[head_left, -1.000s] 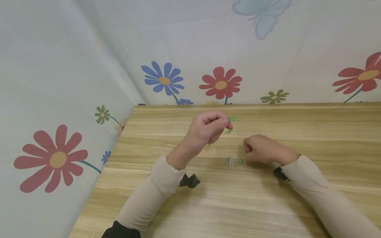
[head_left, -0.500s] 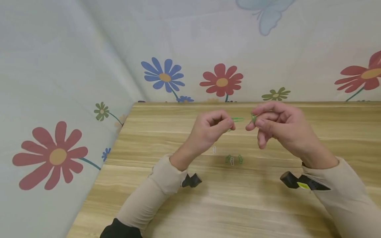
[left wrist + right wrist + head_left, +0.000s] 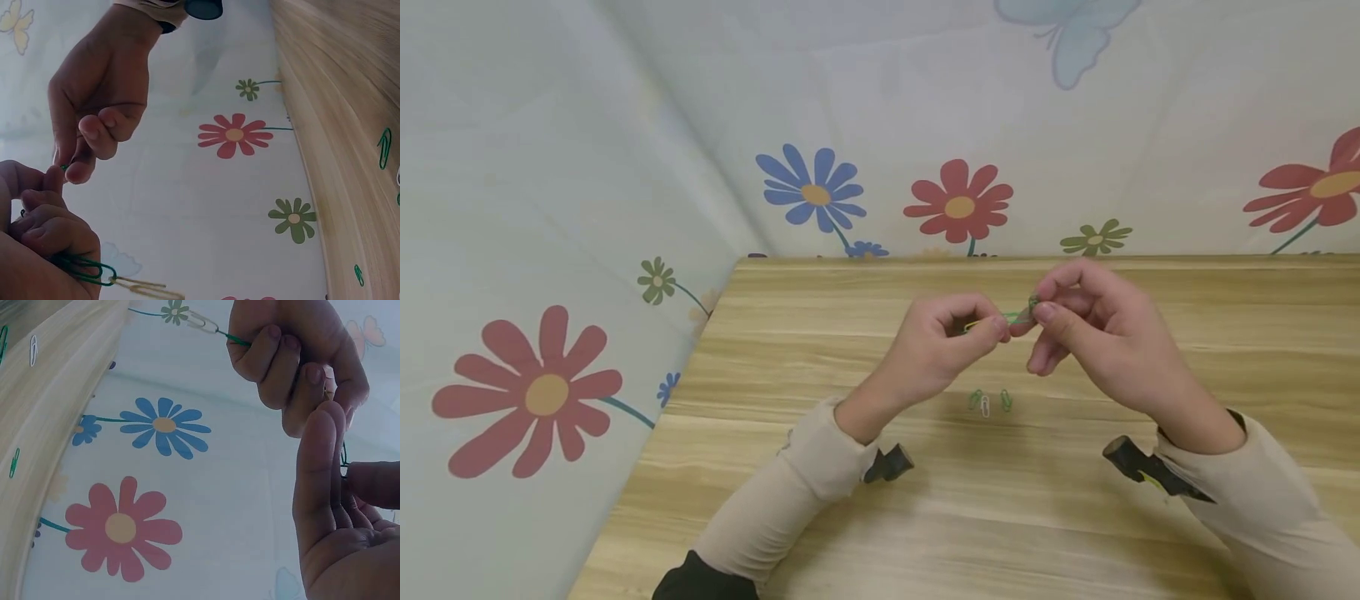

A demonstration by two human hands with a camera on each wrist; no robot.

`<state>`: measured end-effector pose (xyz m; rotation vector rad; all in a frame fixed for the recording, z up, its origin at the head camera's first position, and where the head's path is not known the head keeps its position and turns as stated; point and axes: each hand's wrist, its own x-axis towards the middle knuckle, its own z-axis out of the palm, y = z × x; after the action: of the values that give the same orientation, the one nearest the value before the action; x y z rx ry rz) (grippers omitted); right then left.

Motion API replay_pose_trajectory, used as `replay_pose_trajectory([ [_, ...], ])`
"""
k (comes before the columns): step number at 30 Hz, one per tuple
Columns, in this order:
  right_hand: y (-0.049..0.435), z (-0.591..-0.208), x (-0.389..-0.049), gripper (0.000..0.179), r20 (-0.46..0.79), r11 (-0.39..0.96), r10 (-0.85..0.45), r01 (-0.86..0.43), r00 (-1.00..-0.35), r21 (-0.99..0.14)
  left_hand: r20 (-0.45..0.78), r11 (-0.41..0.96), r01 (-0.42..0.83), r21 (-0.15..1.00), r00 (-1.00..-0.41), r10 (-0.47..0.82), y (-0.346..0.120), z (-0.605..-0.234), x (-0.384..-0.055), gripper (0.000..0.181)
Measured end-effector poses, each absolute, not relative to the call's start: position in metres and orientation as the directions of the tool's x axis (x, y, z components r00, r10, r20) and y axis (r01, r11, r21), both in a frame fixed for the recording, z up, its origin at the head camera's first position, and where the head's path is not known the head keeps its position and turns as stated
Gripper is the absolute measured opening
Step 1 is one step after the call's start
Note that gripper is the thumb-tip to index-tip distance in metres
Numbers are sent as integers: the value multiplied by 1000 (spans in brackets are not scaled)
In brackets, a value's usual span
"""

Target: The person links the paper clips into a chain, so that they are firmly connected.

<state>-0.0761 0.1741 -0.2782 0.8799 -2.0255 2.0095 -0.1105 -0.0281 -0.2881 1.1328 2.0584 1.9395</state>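
Note:
In the head view my left hand [image 3: 947, 342] pinches a green paper clip [image 3: 1013, 317] that points toward the right hand. More linked clips hang from the left hand: a green paper clip [image 3: 87, 270] and a yellowish paper clip [image 3: 140, 286] show in the left wrist view. My right hand [image 3: 1112, 333] pinches another green paper clip [image 3: 1033, 302] between thumb and forefinger, right at the end of the left hand's clip. Fingertips of both hands meet there and partly cover the clips. Both hands are raised above the table.
On the wooden table [image 3: 850, 333] lie two loose green paper clips, one left [image 3: 975, 399] and one right [image 3: 1006, 401], with a white paper clip [image 3: 985, 406] between them. Another green clip [image 3: 359, 275] lies farther off. A flower-printed curtain [image 3: 865, 108] stands behind the table.
My right hand has risen from the table with a green paper clip and come up against the left hand's clip. The left hand has shifted slightly right and nearer.

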Motion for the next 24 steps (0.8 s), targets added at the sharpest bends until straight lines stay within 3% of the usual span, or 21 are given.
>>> replay_pose_trajectory([
  [9,166,-282,-72,21,571,233,-255,-622,-781,-747,413,-48,464,884,-730,545,-28,-292,-109,19],
  [14,163,-282,-71,21,594,285,-245,-643,-766,-711,417,-14,484,875,-738,530,-27,-294,-109,20],
  [24,162,-288,-75,27,669,359,-309,-734,-676,-576,384,5,441,898,-786,485,-28,-294,-111,20],
])
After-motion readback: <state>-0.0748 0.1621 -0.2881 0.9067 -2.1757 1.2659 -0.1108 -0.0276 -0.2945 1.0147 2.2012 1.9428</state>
